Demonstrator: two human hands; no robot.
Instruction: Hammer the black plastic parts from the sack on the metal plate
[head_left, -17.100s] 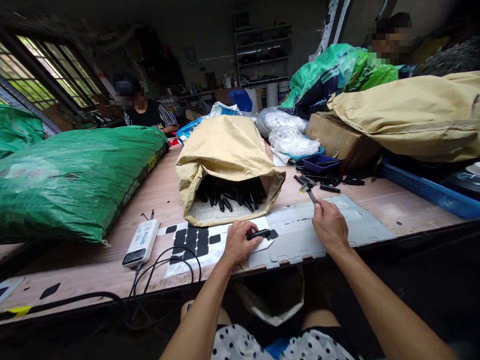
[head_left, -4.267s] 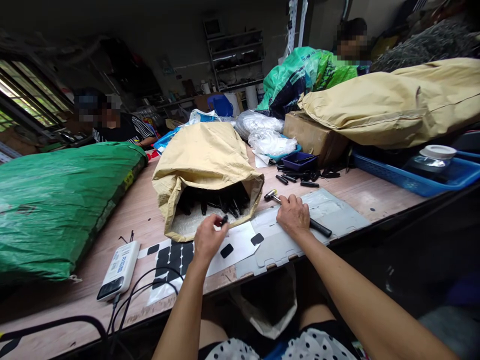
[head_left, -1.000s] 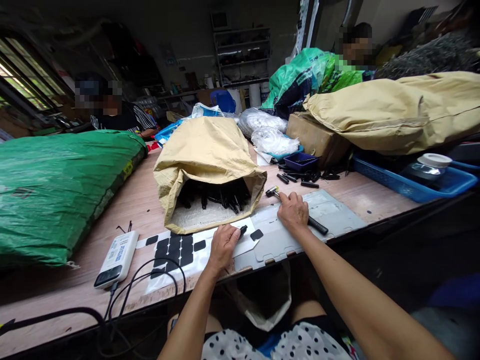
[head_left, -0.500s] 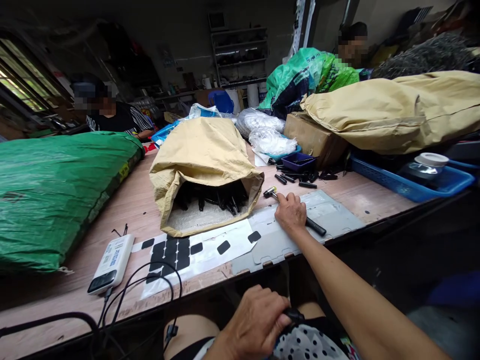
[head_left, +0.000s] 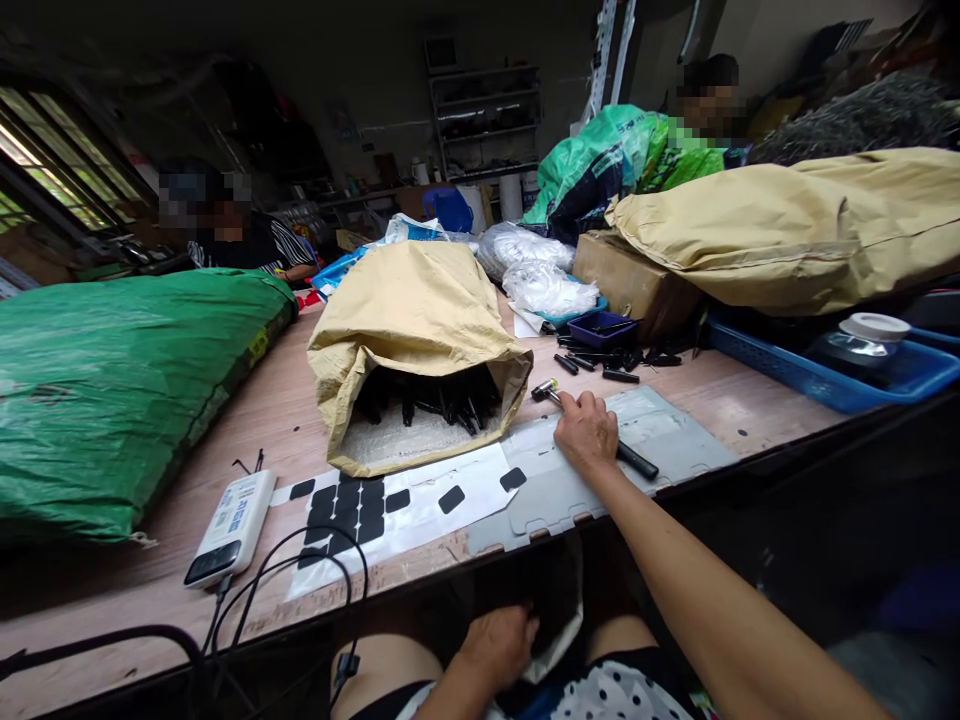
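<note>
The fingers of your right hand [head_left: 589,428] are closed over the shaft of the hammer [head_left: 637,459], which lies over the grey board [head_left: 671,428], its head pointing away and its black grip toward the near edge. Your left hand [head_left: 501,643] is down at your lap, at the mouth of a bag [head_left: 557,648]; its fingertips sink into shadow, so I cannot tell whether they are apart, together or on something. The step in hand looks like a left-hand job at that bag, with the hammer parked; the next move seems to call for lifting the left hand clear of the bag's rim, hammer held flat. Left of the board, a white sheet [head_left: 484,471] bears black patches [head_left: 451,499], 1 near its right tip. Behind it a tan sack [head_left: 412,300] gapes toward you, dark pieces [head_left: 472,412] inside. Farther out, loose black pieces [head_left: 620,377] lie near a purple tray [head_left: 592,334]; 2 co-workers [head_left: 255,242] show beyond.
</note>
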